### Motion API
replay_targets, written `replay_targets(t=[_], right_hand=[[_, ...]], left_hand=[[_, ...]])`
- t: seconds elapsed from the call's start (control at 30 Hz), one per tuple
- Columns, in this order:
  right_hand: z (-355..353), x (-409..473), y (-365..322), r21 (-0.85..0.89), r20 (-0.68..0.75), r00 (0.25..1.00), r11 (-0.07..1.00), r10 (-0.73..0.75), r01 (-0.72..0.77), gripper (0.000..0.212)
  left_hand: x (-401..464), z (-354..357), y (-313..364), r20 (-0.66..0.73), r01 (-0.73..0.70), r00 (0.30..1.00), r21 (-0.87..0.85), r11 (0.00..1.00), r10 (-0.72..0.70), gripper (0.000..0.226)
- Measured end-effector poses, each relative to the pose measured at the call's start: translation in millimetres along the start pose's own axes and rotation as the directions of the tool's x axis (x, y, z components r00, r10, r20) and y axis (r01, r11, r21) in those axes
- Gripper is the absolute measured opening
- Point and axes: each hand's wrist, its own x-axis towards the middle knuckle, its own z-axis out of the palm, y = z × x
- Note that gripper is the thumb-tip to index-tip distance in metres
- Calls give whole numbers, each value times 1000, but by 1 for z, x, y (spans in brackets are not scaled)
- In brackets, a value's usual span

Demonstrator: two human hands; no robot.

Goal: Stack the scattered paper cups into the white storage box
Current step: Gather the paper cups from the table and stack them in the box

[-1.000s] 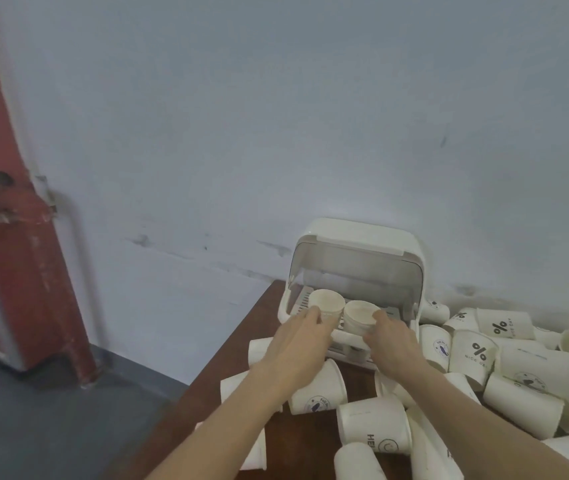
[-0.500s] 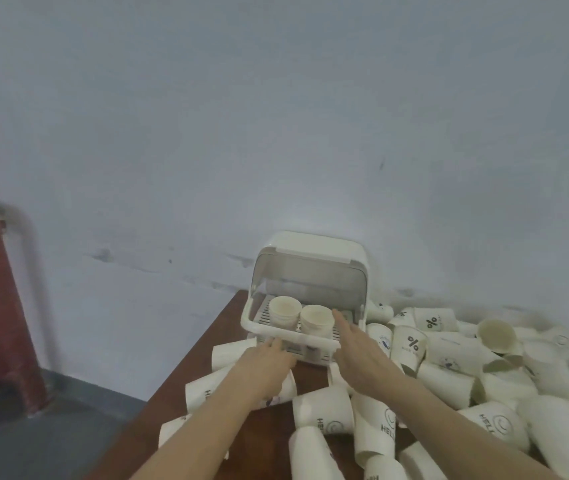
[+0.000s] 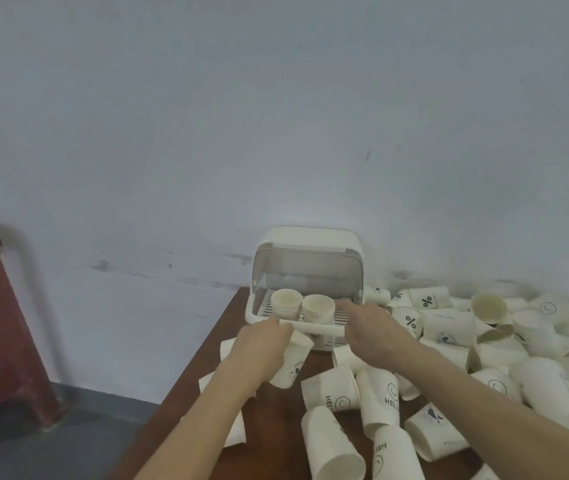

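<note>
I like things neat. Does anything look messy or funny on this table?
Yes. Only two cups stand upright in the white storage box. The other paper cups lie tipped over in a heap across the table, mostly right of the box. The left hand rests on one fallen cup.

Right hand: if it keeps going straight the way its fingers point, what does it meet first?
The right hand points up-left over the box's front rim, toward the two upright cups inside. The nearer, right cup looks first in line, though depth is unclear; the fingers may pass just above the slotted tray beside it.
</note>
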Motion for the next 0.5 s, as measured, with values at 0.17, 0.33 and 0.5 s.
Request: replay_targets(t=[0.17, 0.33, 0.5], right_hand=[[-6, -14, 1, 30, 41, 999, 999, 28, -29, 30], [-13, -20, -1, 11, 117, 992, 999, 38, -40, 18], [-27, -21, 3, -24, 104, 994, 999, 31, -28, 20]], left_hand=[[-9, -2, 8, -98, 10, 995, -112, 994, -21, 19], [-12, -8, 17, -135, -6, 991, -164, 986, -17, 20], [-11, -14, 27, -151, -7, 988, -195, 981, -23, 20]])
